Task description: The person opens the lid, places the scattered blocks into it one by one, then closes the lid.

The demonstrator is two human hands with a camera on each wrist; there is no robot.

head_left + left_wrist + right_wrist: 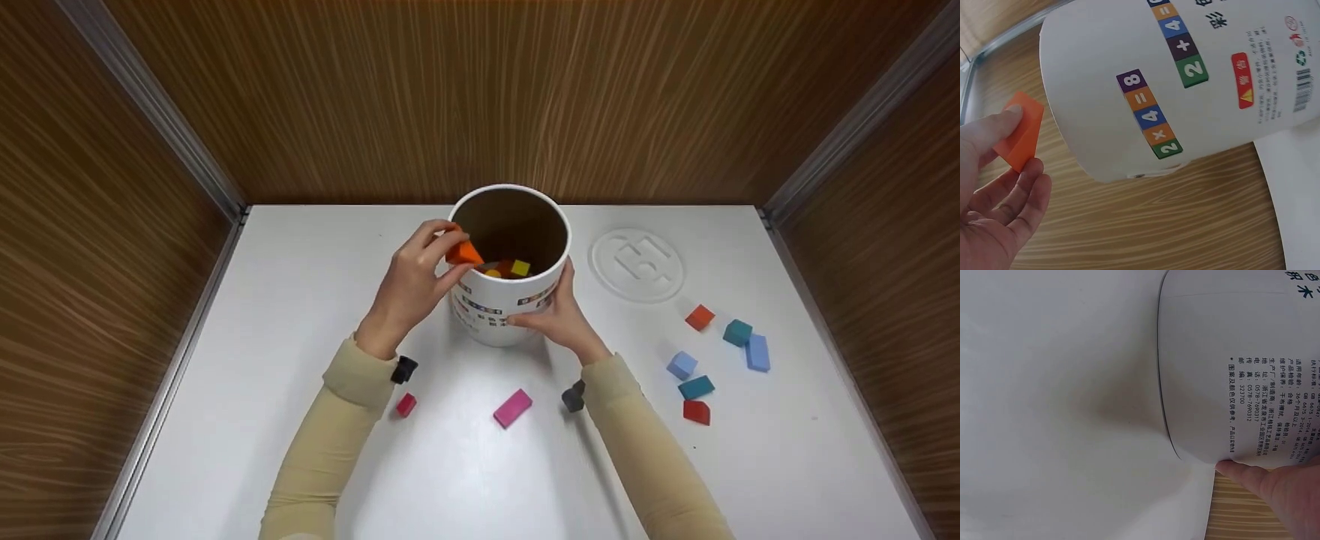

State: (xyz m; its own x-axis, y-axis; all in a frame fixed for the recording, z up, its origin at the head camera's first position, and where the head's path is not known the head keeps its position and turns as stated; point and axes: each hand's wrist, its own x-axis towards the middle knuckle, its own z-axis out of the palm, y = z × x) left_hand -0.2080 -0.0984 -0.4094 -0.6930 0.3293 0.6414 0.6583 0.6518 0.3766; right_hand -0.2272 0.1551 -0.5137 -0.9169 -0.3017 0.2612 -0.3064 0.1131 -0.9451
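Observation:
A tall white printed bucket (491, 315) stands at the back middle of the white table, with yellow and orange blocks inside, such as a yellow cube (520, 268). At its left rim my left hand (412, 277) pinches an orange triangular block (465, 253) between thumb and fingers. The left wrist view shows that orange block (1023, 130) beside the bucket's upper edge. My right hand (559, 319) holds the bucket's right side, its thumb across the printed front and the other fingers hidden behind. In the right wrist view this hand (1280, 492) lies against the bucket wall (1202, 382).
A clear round lid (637, 265) lies right of the bucket. Farther right are several blocks, including an orange cube (700, 317), a teal cube (738, 332) and a red block (697, 412). A pink block (513, 409) and a small red block (406, 405) lie in front. Wood-grain panels enclose the table.

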